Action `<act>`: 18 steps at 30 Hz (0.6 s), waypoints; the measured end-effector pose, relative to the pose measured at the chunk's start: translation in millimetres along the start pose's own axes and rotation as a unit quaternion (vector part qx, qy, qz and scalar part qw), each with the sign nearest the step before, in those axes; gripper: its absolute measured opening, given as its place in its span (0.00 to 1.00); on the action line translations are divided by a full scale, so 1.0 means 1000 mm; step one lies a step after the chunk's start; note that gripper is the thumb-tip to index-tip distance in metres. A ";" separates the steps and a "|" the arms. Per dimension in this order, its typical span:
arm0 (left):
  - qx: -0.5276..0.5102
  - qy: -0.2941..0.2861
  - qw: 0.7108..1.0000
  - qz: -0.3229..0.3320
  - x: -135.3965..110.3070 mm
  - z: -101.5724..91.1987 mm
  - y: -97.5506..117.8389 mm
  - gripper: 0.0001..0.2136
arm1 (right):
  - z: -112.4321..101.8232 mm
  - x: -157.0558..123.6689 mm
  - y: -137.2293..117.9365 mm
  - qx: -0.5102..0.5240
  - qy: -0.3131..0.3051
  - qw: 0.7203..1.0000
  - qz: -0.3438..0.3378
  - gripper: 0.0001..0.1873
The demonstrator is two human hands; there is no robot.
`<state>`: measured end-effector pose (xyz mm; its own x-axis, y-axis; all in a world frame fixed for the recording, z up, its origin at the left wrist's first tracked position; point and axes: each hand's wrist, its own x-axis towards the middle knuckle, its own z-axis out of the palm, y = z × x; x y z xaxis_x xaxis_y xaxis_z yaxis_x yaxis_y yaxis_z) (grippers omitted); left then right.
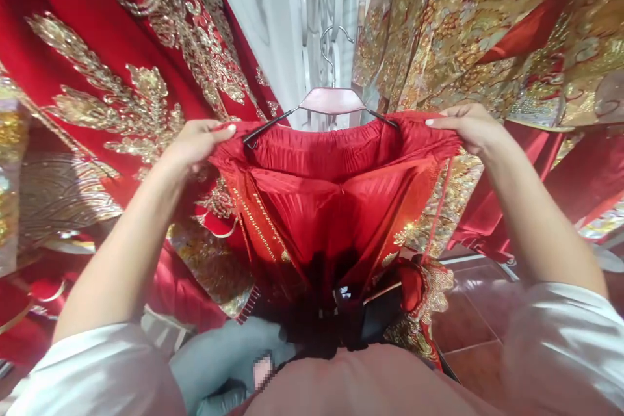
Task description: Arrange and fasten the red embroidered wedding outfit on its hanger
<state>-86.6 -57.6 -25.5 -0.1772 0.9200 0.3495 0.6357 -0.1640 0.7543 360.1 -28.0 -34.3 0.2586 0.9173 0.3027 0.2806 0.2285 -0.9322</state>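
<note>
A red pleated skirt [312, 208] with a gathered elastic waistband hangs spread out in front of me. Gold trim runs down its orange-red side panels. My left hand [202, 143] pinches the waistband at its left end, thumb on top. At the right end, my right hand [465, 127] grips the same waistband between thumb and fingers. Between my hands is a hanger [333, 101] with a pink middle piece, dark arms and a metal hook. The hanger's arms reach into the waist opening; the left tip shows a small clip or hook, while the right tip is partly covered by cloth.
Red garments [97, 78] with gold embroidery hang close on the left. Gold brocade garments [439, 26] hang on the right. A pale curtain [258, 6] and white metalwork stand behind the hanger. Brown floor tiles [470, 325] show at lower right.
</note>
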 end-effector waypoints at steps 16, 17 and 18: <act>-0.034 -0.240 0.968 -0.058 -0.038 0.068 -0.097 0.25 | 0.037 -0.026 0.079 0.235 -0.162 0.909 0.303 0.24; -0.030 -0.233 0.970 -0.057 -0.038 0.063 -0.093 0.25 | 0.035 -0.024 0.074 0.241 -0.174 0.907 0.297 0.28; -0.021 -0.223 0.973 -0.059 -0.036 0.058 -0.089 0.25 | 0.033 -0.022 0.068 0.246 -0.177 0.909 0.288 0.31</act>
<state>-92.6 -55.2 -137.3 0.1019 0.9948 -0.0089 0.5978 -0.0541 0.7998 342.6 -21.5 -110.7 -0.1059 0.9584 -0.2650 -0.2759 -0.2844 -0.9181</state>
